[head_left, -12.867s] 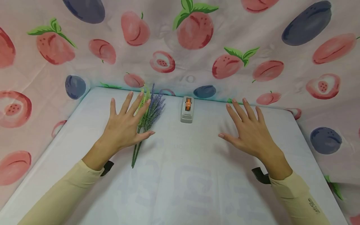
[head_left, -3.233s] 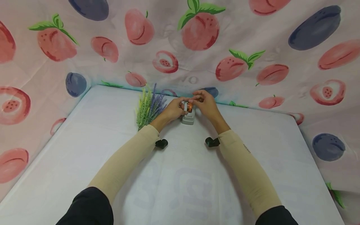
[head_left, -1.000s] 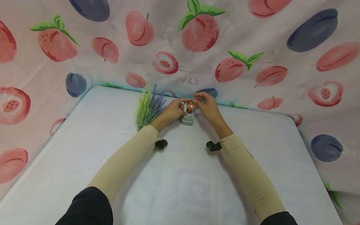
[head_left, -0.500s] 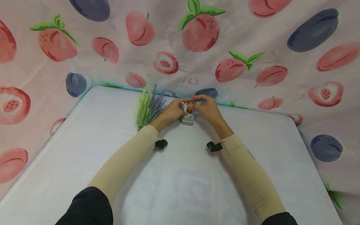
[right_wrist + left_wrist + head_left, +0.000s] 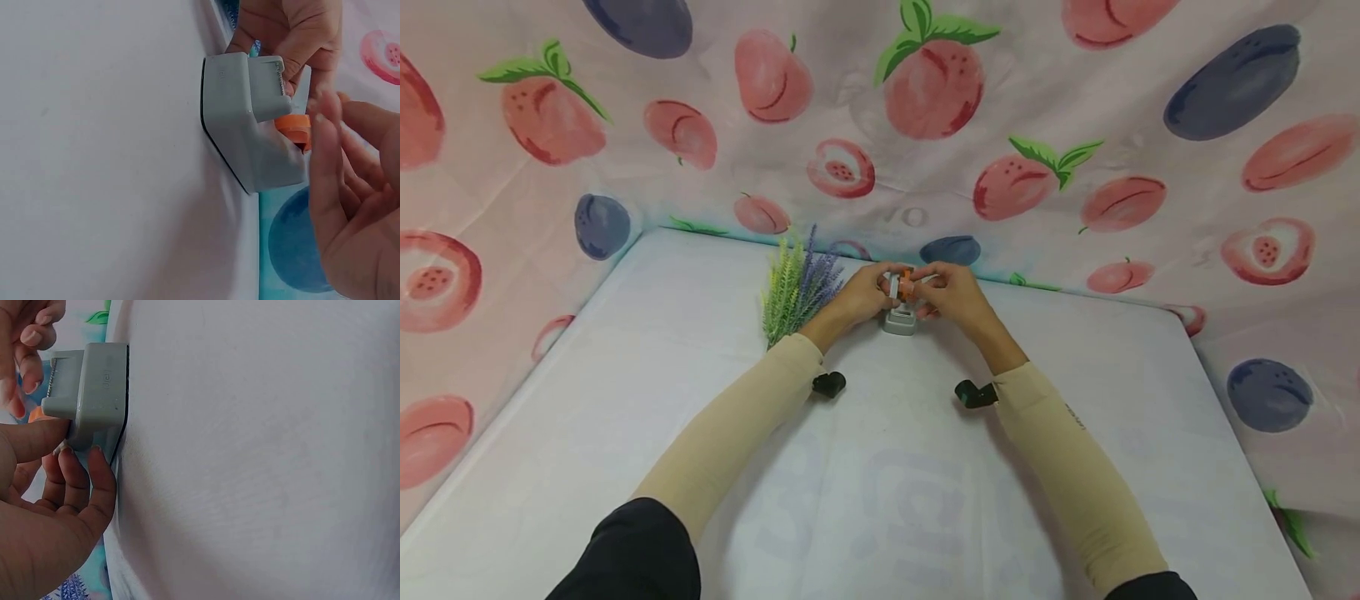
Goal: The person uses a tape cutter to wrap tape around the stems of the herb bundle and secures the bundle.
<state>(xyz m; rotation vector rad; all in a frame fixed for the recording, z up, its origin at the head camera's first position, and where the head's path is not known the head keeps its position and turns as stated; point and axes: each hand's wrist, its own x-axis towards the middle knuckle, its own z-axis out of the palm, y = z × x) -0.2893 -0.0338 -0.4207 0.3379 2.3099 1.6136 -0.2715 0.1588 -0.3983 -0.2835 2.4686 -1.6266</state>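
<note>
A grey tape dispenser (image 5: 899, 321) with a toothed cutter edge and an orange roll core (image 5: 294, 130) stands near the far edge of the white table. From its left side, my left hand (image 5: 859, 293) grips it, thumb (image 5: 39, 439) against the upper part and curled fingers (image 5: 75, 484) along the side. My right hand (image 5: 957, 292) is at the other side, with thumb and forefinger (image 5: 326, 150) close together beside the orange core. Any tape between those fingertips is too faint to tell. The dispenser's body (image 5: 228, 94) rests on the tabletop.
Artificial lavender sprigs (image 5: 797, 287), yellow-green and purple, lie left of the dispenser, partly behind my left forearm. A fruit-print cloth (image 5: 925, 179) rises behind the table's far edge. Black wrist mounts (image 5: 829, 384) hang under both sleeves.
From above the sprigs and the table's right side, both hands have come to the dispenser. Over the last second my left hand stays still, while my right fingers lower and shift slightly rightward beside the orange core.
</note>
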